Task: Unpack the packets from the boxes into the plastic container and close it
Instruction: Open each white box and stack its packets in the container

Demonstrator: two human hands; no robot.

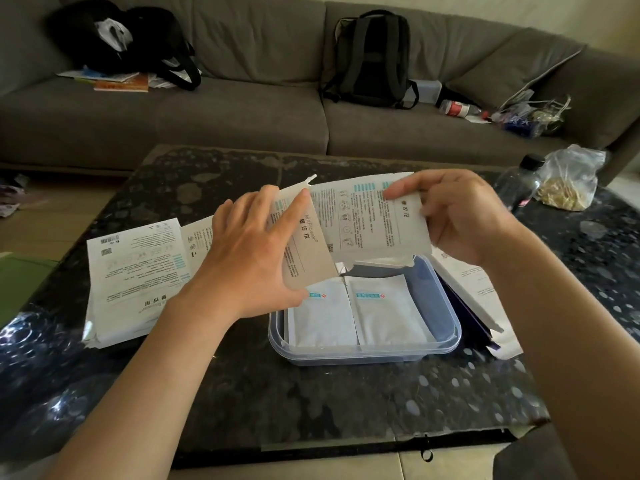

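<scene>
A clear plastic container sits on the dark table, with two white packets lying side by side in it. Both hands hold a white printed box above the container's far edge. My left hand grips the box's opened left end and flap. My right hand pinches its right end. Flattened white boxes lie stacked on the table to the left. Another white box or lid piece leans against the container's right side.
A dark plastic bottle and a clear bag of beige bits stand at the table's far right. A grey sofa behind holds a backpack, a black bag and papers. A green sheet lies at far left.
</scene>
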